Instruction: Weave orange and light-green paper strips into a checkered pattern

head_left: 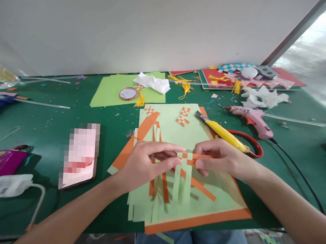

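Note:
Between my two hands is a small weave of orange and pale green paper strips (185, 156), held above the green sheets. My left hand (152, 158) pinches its left edge between thumb and fingers. On the right side, my right hand (218, 157) grips the orange strip ends. Two green strip tails (187, 185) hang down from the weave. Beneath lie pale green paper sheets (173, 133) with orange paper (198, 219) showing under them. Loose orange strips (165, 187) rest on the sheets. Small finished checkered pieces (182, 120) lie farther up the paper.
A yellow box cutter (225, 134) lies right of the weave, beside red-handled scissors (257, 145). Beyond is a pink glue gun (252, 117) with a cord. To the left lies a phone (80, 157). Yellow tassels (185, 88) and crumpled tissue (152, 83) lie by the wall.

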A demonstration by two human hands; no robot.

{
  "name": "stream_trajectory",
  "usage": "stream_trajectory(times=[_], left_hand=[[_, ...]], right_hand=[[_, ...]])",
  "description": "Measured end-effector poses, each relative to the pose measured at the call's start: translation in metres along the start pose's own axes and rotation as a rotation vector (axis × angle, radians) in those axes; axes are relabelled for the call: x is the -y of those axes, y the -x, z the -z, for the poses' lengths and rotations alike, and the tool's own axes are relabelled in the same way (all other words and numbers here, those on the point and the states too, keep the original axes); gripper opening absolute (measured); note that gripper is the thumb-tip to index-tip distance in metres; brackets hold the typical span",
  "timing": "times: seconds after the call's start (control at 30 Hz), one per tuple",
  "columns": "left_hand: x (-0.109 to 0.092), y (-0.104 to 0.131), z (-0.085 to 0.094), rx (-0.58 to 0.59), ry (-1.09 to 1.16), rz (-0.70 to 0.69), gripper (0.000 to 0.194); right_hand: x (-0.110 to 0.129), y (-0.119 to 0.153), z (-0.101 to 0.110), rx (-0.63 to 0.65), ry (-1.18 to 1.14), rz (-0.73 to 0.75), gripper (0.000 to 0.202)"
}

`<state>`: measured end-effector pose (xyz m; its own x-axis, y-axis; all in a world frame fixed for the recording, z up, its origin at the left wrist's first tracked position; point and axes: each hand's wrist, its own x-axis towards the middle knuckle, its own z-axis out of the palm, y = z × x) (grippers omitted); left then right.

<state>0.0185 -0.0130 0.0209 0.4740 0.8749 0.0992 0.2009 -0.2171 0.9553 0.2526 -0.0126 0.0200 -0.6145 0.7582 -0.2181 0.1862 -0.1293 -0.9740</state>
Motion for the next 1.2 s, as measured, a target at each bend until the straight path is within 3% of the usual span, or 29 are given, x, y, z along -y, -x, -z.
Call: stream_trajectory(times=[0.1,0.23,0.4,0.83,1.2], left_hand=[[0.000,-0.002,-0.001,-0.045,-0.012,0.069,0.018],[0.001,-0.003,0.000,-0.063,-0.011,0.122,0.019],[0.000,-0.004,-0.001,-0.062,-0.008,0.184,0.019],[-0.001,-0.004,-0.001,-0.039,0.004,0.211,0.019],[0.001,-0.004,-0.002,-0.042,-0.103,0.102,0.016]], right_hand=[[0.000,0.001,-0.003,-0.162,0.292,0.157,0.022],[-0.005,0.000,-0.009,-0.397,0.737,0.472,0.037],[-0.012,-0.005,-0.009,-0.447,0.941,0.737,0.029],[-0.013,-0.007,-0.009,-0.474,1.063,0.811,0.022],[-0.014,-0.007,-0.013,-0.454,0.983,0.798,0.023]])
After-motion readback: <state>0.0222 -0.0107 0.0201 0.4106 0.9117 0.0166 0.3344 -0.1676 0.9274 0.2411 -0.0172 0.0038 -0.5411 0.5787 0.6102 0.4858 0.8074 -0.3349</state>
